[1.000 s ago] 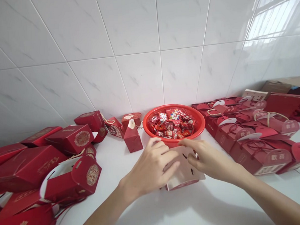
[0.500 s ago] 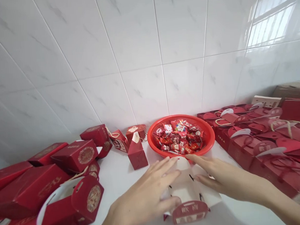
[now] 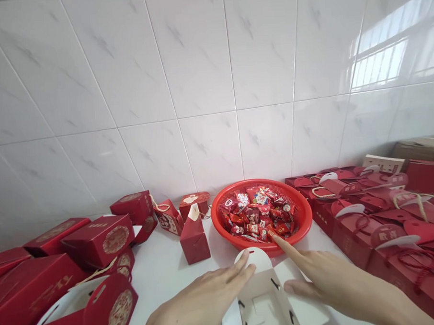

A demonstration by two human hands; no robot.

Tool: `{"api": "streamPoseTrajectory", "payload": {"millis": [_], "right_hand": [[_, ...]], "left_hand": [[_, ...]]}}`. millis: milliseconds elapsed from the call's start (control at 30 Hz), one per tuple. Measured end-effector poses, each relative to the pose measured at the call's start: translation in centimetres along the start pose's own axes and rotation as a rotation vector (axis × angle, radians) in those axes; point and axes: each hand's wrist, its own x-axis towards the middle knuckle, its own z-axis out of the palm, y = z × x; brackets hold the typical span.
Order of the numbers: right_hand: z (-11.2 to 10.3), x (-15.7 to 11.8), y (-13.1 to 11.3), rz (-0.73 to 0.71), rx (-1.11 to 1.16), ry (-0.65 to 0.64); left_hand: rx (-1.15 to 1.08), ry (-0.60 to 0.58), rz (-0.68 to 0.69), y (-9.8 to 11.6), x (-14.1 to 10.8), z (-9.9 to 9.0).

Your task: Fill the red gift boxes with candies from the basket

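Note:
An unfolded box [image 3: 264, 301] with a white inside and small dark slots lies open at the bottom centre. My left hand [image 3: 204, 297] rests at its left side, fingers extended near the rounded back flap. On the other side, my right hand [image 3: 322, 277] is over the right flap, its thumb and index finger apart. The index fingertip overlaps the front rim of a red basket [image 3: 304, 216] in the view. Wrapped red candies [image 3: 258, 213] fill the basket. Neither hand holds anything that I can see.
Closed red boxes [image 3: 98, 239] crowd the left, one open box [image 3: 90, 307] in front. A small pointed red box [image 3: 194, 237] stands left of the basket. Rows of red boxes with cord handles [image 3: 370, 223] fill the right. A tiled wall [image 3: 206, 86] rises behind.
The view has tilted up, so things sit lower in the picture. My left hand's fingers are closer together, and the box's front flap has dropped out of view.

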Motion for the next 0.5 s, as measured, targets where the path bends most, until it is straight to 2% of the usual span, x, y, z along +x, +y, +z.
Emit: {"api": "streamPoseTrajectory", "payload": {"millis": [167,233,300,333,433,500], "right_hand": [[-2.2,0.1,0.1,-0.085,0.016,0.074],[-3.9,1.7,1.2,-0.107,0.065,0.172],[-5.3,4.2,3.1,-0.037,0.041,0.362],[-5.8,5.8,4.1,0.020,-0.010,0.401],[-6.2,10.4,6.6,0.154,-0.083,0.148],[-5.8,12.6,7.4,0.187,-0.087,0.070]], "left_hand": [[-0.035,-0.032,-0.063,0.9,-0.6,0.3],[-0.031,-0.041,-0.068,1.4,-0.4,0.3],[-0.027,-0.057,-0.051,2.0,0.0,0.2],[-0.024,-0.064,-0.039,2.4,0.2,0.1],[-0.014,-0.052,-0.005,3.5,0.5,-0.5],[-0.021,-0.001,0.026,4.1,0.4,-0.9]]}}
